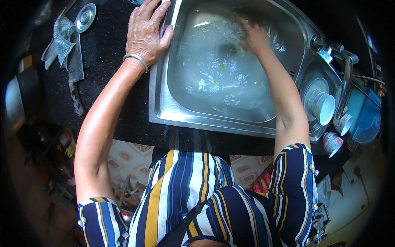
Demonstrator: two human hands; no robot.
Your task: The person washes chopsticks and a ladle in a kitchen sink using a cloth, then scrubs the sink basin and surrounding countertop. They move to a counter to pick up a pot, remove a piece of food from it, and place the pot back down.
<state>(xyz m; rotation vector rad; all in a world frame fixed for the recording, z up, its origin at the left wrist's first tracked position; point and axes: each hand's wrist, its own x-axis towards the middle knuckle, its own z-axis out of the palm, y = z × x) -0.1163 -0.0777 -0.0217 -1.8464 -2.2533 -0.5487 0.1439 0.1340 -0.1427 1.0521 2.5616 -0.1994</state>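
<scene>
My left hand (147,31), with a bangle at the wrist, rests palm down over the left rim of the steel sink (160,82). Its fingers are stretched out and the thumb stands apart; nothing is in it. Cloudy, rippling water (205,80) lies in the basin, with small green bits (214,82) in it. My right hand (256,39) reaches into the far right part of the basin, at the water. Motion and water smear its fingers. A blurred brownish patch lies beside the fingertips, and I cannot make out what it is or whether I hold it.
A curved tap (349,78) stands at the sink's right. Stacked bowls (321,105) sit in the side basin, with more bowls (332,143) and a blue plastic container (364,117) beyond. A grey cloth (63,39) and a round metal lid (85,17) lie on the dark counter (105,57).
</scene>
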